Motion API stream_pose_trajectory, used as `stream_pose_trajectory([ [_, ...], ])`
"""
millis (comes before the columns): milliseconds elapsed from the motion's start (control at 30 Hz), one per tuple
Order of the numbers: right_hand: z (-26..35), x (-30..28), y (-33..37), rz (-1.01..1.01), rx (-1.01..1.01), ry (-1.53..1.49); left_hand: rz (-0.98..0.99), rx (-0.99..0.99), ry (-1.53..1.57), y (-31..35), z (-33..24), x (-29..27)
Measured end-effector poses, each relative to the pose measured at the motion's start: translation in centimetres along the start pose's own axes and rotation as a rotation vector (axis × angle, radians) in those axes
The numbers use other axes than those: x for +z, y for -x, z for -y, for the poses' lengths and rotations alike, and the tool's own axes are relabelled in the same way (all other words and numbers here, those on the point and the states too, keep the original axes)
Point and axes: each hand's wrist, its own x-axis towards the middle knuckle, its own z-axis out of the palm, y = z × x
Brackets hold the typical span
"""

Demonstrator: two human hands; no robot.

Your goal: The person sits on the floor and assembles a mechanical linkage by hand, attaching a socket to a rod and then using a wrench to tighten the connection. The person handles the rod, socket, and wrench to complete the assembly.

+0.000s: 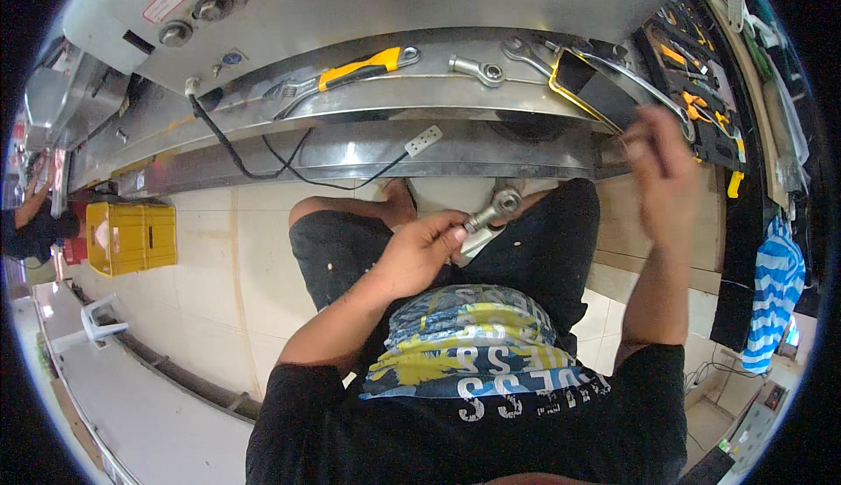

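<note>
My left hand is closed around the shank of a metal rod end, whose ring points up and to the right over my lap. To the right, my right hand is raised beside the bench edge. Motion blurs its fingers, so whether it holds anything is unclear. Nearest to it are a dark flat rectangular thing with a yellow rim and a long shiny wrench. A second rod end lies on the metal ledge, between an adjustable wrench with a yellow and black handle and an open-end wrench.
A grey machine housing stands at the far left, its dark cable hanging over the ledge. Orange-handled tools fill a black tray at right. A yellow crate sits on the floor; another person is at far left.
</note>
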Motion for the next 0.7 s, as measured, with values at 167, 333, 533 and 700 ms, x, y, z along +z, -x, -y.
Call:
stream_pose_trajectory([
  [167,-3.3,-5.8,-6.4,-0.141,-0.275,0.604,-0.072,-0.052,0.261,-0.5,0.6,-0.9],
  [333,-6.0,-6.7,-9.2,0.254,-0.288,0.777,-0.089,-0.039,0.344,-0.7,1.2,-1.5],
  [533,-5.3,-5.9,-8.4,0.165,-0.309,0.695,-0.095,-0.025,0.333,-0.3,1.5,-1.8],
  [700,-1.6,-3.0,-5.1,0.311,-0.278,0.676,-0.12,-0.052,0.337,-0.3,1.3,-2.3],
])
